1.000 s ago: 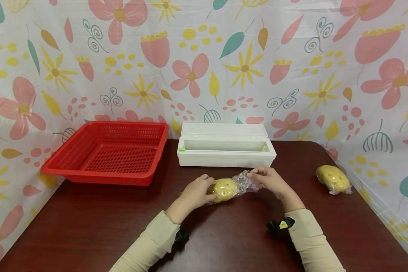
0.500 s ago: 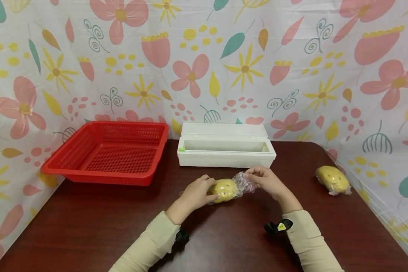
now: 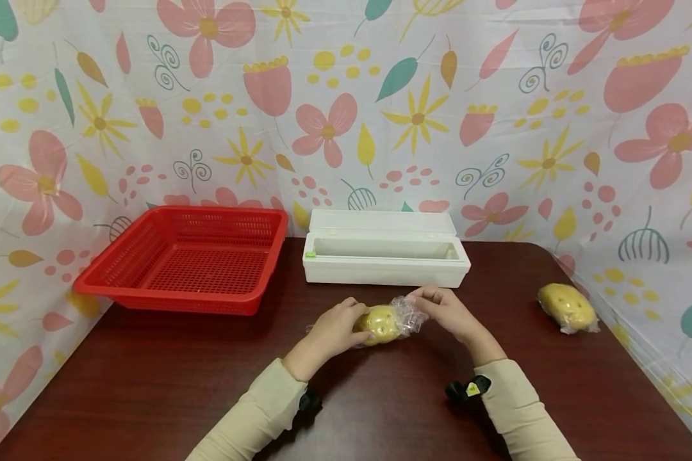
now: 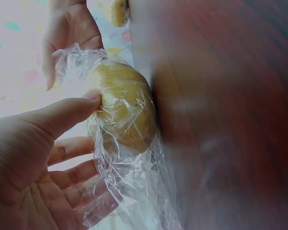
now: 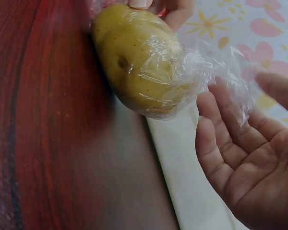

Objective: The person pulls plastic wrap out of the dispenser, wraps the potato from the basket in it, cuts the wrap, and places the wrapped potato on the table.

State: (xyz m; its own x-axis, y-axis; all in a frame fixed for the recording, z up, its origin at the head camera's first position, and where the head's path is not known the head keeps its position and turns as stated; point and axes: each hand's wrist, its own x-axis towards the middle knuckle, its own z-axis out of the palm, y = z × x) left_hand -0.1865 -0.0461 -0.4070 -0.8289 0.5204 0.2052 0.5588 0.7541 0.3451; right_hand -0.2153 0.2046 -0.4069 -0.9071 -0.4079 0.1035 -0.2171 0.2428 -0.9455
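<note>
A yellow potato (image 3: 382, 324) wrapped in clear plastic film lies on the table at the centre of the head view. My left hand (image 3: 333, 330) holds its left side, thumb (image 4: 74, 110) on the near face and fingers on the far side. More film (image 4: 134, 187) trails loose from that end. At the other end a crinkled tuft of film (image 5: 221, 72) sticks out. The fingers of my right hand (image 3: 444, 310) touch this tuft, loosely bent behind it, with the thumb (image 5: 276, 88) apart from them in the right wrist view.
A white lidded box (image 3: 386, 272), lid raised, stands behind the potato. To the back left sits a red perforated basket (image 3: 190, 298). Another wrapped potato (image 3: 566, 307) lies near the table's right edge. A floral curtain (image 3: 346, 173) hangs behind the dark wooden table (image 3: 380, 410).
My right hand has moved a little left, toward the potato, and the film tuft is bunched closer to it. My left hand keeps its hold. The head view has shifted slightly.
</note>
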